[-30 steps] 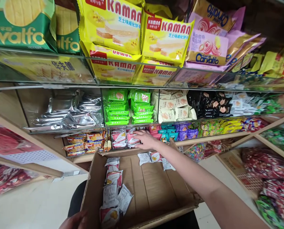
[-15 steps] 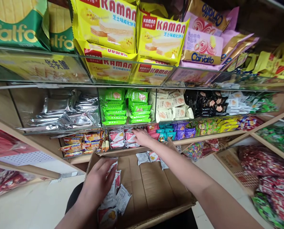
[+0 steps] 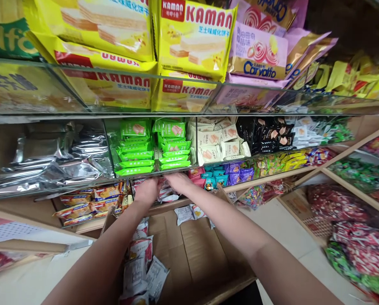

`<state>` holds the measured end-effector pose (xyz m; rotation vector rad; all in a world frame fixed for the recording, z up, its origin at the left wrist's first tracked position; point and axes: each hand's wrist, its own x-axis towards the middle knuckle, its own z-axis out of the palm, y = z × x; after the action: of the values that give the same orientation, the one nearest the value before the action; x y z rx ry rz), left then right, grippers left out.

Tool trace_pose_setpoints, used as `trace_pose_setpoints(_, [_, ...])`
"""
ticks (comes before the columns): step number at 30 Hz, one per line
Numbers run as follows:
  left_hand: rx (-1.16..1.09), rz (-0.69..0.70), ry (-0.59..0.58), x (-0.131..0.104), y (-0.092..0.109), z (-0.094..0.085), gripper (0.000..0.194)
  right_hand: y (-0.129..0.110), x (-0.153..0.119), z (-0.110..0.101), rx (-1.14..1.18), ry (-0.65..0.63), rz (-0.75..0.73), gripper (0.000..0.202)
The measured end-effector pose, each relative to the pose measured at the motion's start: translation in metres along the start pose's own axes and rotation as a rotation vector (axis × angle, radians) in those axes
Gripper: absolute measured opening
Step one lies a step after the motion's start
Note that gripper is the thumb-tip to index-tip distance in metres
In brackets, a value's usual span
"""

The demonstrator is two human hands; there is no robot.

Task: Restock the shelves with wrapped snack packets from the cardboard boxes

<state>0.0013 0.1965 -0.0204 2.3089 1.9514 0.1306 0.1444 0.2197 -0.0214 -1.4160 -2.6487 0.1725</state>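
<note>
Both my hands reach into the low shelf row, among red-and-white snack packets (image 3: 168,195). My left hand (image 3: 147,189) is at the left of these packets, its fingers hidden beyond the back of the hand. Close on its right, my right hand (image 3: 178,182) reaches under the glass edge of the shelf above, its fingertips out of sight. Below my arms is an open cardboard box (image 3: 199,250). White-and-red packets (image 3: 141,250) lie along its left side, and a few more (image 3: 185,214) lie near its far edge.
Green packets (image 3: 135,146), cream packets (image 3: 210,146) and silver packets (image 3: 49,156) fill the glass-fronted shelf above. Large yellow wafer packs (image 3: 192,42) stand higher up. Orange packets (image 3: 81,203) lie at the low left. Bagged goods (image 3: 358,250) are at the right.
My left hand has moved from over the box up into the low shelf, beside my right hand. The view has shifted closer to the shelves, and my right hand is deeper under the glass edge.
</note>
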Motion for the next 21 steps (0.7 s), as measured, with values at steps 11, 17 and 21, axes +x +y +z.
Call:
trace_pose_setpoints(11, [0.153, 0.024, -0.149, 0.011, 0.011, -0.002, 0.03, 0.005, -0.001, 0.008, -0.043, 0.047, 0.04, 0.021])
trace_pose_setpoints(17, [0.088, 0.174, -0.085, -0.004, 0.015, -0.015, 0.034, 0.002, -0.047, -0.022, 0.01, 0.138, -0.015, 0.025])
trace_pose_setpoints(21, [0.006, 0.363, -0.13, -0.021, 0.014, -0.012, 0.027, 0.007, -0.122, -0.026, 0.111, -0.02, -0.093, 0.024])
